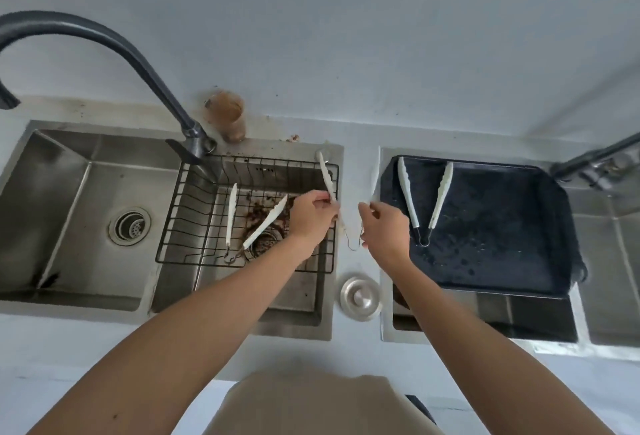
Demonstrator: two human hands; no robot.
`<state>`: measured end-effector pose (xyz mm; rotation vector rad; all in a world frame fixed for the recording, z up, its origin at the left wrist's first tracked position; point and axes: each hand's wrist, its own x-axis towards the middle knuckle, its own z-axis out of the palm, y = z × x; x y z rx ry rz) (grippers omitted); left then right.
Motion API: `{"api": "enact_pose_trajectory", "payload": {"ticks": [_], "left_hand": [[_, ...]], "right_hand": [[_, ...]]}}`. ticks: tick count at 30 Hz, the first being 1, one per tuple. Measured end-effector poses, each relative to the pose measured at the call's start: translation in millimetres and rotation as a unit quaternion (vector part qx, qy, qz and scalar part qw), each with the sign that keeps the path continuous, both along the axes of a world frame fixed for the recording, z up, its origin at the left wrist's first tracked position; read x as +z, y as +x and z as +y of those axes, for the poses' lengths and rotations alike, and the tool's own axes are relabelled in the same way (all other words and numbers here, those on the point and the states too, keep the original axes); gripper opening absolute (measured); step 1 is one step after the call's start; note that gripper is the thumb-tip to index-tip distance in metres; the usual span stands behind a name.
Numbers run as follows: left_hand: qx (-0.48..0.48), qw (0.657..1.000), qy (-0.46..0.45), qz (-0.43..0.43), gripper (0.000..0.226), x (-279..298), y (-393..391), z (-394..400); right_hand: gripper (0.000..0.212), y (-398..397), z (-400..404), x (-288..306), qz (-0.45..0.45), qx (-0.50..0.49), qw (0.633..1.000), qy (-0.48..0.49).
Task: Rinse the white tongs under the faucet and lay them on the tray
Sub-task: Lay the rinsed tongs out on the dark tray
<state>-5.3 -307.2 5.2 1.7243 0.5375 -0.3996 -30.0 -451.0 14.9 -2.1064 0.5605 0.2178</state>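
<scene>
My left hand (311, 215) and my right hand (384, 223) each grip one arm of a pair of white tongs (327, 175), spread in a V over the counter strip between the basket and the tray; their wire hinge hangs below my hands. A second pair of white tongs (408, 192) lies on the black tray (502, 261) at the right. A third pair (265, 221) rests in the wire basket (183, 227) over the dirty sink bowl. The dark faucet (114, 47) arches to the left, its spout out of frame; no water is visible.
A double steel sink (69, 192) lies at the left, with a drain in the left bowl. A brownish jar (227, 116) stands behind the faucet base. A round metal lid (360, 296) sits on the counter. Another faucet (595, 161) and sink are at the far right.
</scene>
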Motion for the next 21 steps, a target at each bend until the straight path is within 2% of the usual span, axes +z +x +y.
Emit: {"api": "enact_pose_trajectory", "payload": {"ticks": [3,10,15,21], "left_hand": [[-0.052,0.999,-0.006,0.0,0.046,9.3,-3.2,-53.5],[-0.103,0.994,0.005,-0.036,0.054,8.6,-1.9,-182.1],[-0.122,0.992,0.01,-0.045,0.049,-2.8,-1.2,-251.4],[-0.127,0.992,0.022,-0.018,0.041,-20.7,4.4,-287.5]], "right_hand": [[0.044,-5.4,-49.3,-1.3,-0.012,-0.002,0.999,-0.041],[0.039,-13.0,-165.3,-4.0,-0.016,-0.028,0.996,-0.081],[0.034,-6.5,-232.4,-18.1,0.017,-0.047,0.995,-0.087],[0.031,5.8,-274.5,-41.7,0.056,-0.039,0.996,-0.06]]}}
